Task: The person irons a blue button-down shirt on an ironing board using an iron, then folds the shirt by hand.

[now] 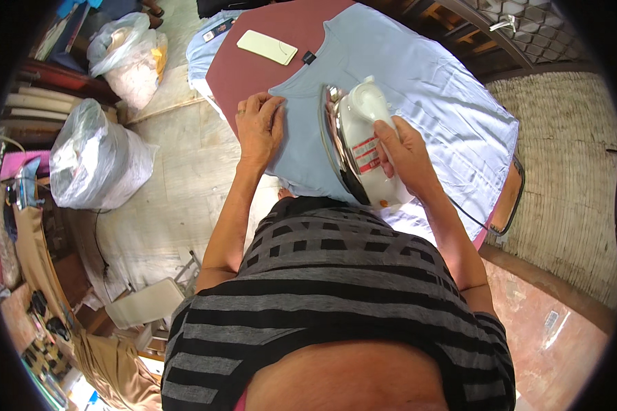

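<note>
A light blue shirt (301, 127) is spread over the maroon ironing board (281, 22), its neckline toward the far left. My left hand (259, 130) is at the shirt's left edge, fingers bent and drawn together on the cloth. In my right hand (410, 156) is the handle of a white clothes iron (363, 137). The iron is tilted, with its shiny soleplate facing left and its narrow end away from me. Whether any part of it touches the shirt I cannot tell. A dark tag (309, 58) shows at the neckline.
A pale phone (267, 47) lies on the board's far part, beside another folded blue garment (212, 41). Stuffed plastic bags (99, 157) stand on the floor at left, near a folding chair (145, 303). A black cord (467, 218) runs along the board's right side. A metal grille (538, 31) stands far right.
</note>
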A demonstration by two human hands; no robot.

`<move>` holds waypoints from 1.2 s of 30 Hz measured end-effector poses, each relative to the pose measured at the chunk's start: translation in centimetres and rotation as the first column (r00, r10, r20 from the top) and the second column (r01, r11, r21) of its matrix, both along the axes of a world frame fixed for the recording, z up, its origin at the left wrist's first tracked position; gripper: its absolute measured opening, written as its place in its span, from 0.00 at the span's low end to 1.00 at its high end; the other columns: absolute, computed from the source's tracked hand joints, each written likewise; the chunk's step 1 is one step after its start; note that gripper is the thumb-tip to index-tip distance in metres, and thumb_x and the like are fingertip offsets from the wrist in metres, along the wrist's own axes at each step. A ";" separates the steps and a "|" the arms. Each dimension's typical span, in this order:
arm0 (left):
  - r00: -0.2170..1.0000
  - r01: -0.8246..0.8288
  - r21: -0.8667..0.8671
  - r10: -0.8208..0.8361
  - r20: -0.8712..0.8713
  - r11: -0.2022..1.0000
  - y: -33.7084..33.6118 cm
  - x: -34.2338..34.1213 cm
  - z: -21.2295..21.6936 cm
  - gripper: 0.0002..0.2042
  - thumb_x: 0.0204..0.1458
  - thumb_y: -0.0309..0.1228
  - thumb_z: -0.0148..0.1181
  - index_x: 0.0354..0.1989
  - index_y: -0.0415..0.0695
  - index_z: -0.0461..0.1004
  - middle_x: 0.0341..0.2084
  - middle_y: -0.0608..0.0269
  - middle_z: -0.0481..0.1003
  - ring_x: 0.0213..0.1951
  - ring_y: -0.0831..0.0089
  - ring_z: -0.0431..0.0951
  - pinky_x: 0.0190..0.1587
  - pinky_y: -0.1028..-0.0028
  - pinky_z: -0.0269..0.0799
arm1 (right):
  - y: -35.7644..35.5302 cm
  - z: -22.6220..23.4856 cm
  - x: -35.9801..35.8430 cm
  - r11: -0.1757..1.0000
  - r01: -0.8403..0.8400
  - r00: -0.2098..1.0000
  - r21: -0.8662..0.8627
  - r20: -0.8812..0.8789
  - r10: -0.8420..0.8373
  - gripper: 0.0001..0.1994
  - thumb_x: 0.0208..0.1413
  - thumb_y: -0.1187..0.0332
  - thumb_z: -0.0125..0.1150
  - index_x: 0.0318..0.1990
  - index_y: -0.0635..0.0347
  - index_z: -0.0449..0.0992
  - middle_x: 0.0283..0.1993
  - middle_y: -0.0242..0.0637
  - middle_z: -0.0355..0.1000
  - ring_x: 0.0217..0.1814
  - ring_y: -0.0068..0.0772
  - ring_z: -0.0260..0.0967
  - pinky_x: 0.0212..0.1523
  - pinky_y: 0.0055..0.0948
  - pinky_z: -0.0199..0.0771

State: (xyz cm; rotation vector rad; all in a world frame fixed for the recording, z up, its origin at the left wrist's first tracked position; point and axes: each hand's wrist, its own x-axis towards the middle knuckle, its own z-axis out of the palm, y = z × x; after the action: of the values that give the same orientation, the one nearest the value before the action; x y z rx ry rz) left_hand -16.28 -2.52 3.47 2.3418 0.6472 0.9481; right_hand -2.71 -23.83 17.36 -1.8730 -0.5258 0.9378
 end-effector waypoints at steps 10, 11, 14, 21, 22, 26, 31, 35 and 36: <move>0.995 0.060 -0.180 -0.043 0.094 0.982 2.3 0.9 -0.4 0.06 0.55 0.23 0.59 0.40 0.41 0.79 0.33 0.59 0.76 0.32 0.68 0.76 0.37 0.72 0.72 | 7.4 -3.8 0.4 0.860 0.389 0.915 0.329 -0.243 -0.321 0.13 0.65 0.67 0.53 0.49 0.65 0.59 0.32 0.34 0.65 0.26 0.22 0.65 0.26 0.25 0.72; 0.994 0.054 -0.174 -0.037 0.098 0.983 2.3 0.9 -0.4 0.06 0.55 0.23 0.59 0.40 0.40 0.79 0.33 0.58 0.76 0.31 0.68 0.76 0.37 0.73 0.72 | 7.8 -4.3 0.8 0.840 0.396 0.915 0.371 -0.241 -0.325 0.12 0.65 0.67 0.52 0.47 0.64 0.58 0.31 0.35 0.64 0.24 0.22 0.65 0.24 0.26 0.71; 0.995 0.050 -0.220 -0.030 0.094 0.974 2.2 0.9 -0.3 0.06 0.55 0.23 0.60 0.40 0.40 0.79 0.33 0.59 0.76 0.32 0.68 0.77 0.38 0.72 0.72 | 9.3 -4.9 4.1 0.841 0.319 0.948 0.438 -0.147 -0.283 0.12 0.65 0.65 0.52 0.44 0.63 0.57 0.31 0.35 0.63 0.22 0.22 0.64 0.22 0.27 0.70; 0.997 0.018 -0.233 0.001 0.078 0.972 2.6 0.8 -0.7 0.05 0.54 0.22 0.62 0.38 0.40 0.79 0.33 0.59 0.76 0.31 0.69 0.77 0.37 0.74 0.73 | 10.5 -4.0 4.5 0.866 0.296 0.953 0.404 -0.192 -0.236 0.14 0.62 0.66 0.51 0.46 0.64 0.56 0.34 0.37 0.64 0.18 0.23 0.62 0.17 0.27 0.66; 0.996 0.014 -0.247 0.008 0.086 0.969 2.5 0.8 -0.6 0.05 0.53 0.22 0.62 0.38 0.41 0.79 0.32 0.58 0.76 0.31 0.67 0.78 0.36 0.73 0.73 | 10.0 -4.1 3.7 0.861 0.284 0.956 0.422 -0.197 -0.218 0.15 0.62 0.66 0.51 0.47 0.64 0.56 0.34 0.37 0.64 0.18 0.23 0.62 0.17 0.27 0.66; 0.998 0.019 -0.311 0.002 0.066 0.950 2.5 0.9 -0.3 0.07 0.51 0.24 0.64 0.38 0.41 0.79 0.32 0.59 0.76 0.31 0.67 0.78 0.36 0.73 0.74 | 9.5 -4.9 3.0 0.863 0.256 0.961 0.436 -0.207 -0.181 0.16 0.63 0.65 0.51 0.49 0.65 0.56 0.35 0.37 0.64 0.18 0.24 0.61 0.17 0.27 0.65; 1.000 -0.024 -0.252 0.028 0.012 0.967 2.5 1.7 0.3 0.09 0.50 0.27 0.67 0.40 0.43 0.79 0.30 0.59 0.74 0.30 0.66 0.77 0.35 0.71 0.73 | 10.8 -4.1 4.4 0.874 0.294 0.954 0.386 -0.181 -0.240 0.16 0.64 0.63 0.50 0.49 0.65 0.57 0.34 0.36 0.63 0.18 0.22 0.60 0.17 0.26 0.64; 0.999 -0.010 -0.210 0.000 -0.049 0.978 2.5 1.4 -0.1 0.11 0.50 0.29 0.66 0.42 0.45 0.78 0.31 0.61 0.73 0.32 0.64 0.76 0.36 0.67 0.72 | 9.3 -4.1 2.1 0.887 0.318 0.944 0.335 -0.194 -0.266 0.12 0.66 0.64 0.49 0.47 0.63 0.58 0.30 0.35 0.63 0.16 0.21 0.58 0.16 0.25 0.62; 0.998 0.000 -0.205 -0.012 -0.056 0.979 2.7 1.3 -0.2 0.11 0.50 0.29 0.66 0.42 0.45 0.78 0.32 0.61 0.73 0.33 0.63 0.76 0.37 0.66 0.72 | 8.9 -4.4 1.2 0.893 0.326 0.941 0.311 -0.194 -0.276 0.12 0.66 0.64 0.48 0.47 0.62 0.59 0.29 0.34 0.63 0.15 0.21 0.58 0.16 0.25 0.62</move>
State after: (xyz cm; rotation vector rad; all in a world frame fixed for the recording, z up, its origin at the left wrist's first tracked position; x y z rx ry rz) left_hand -15.00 0.20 3.23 2.1928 0.7240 0.7747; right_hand -1.50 -14.92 12.92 -1.5057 -0.2742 0.7167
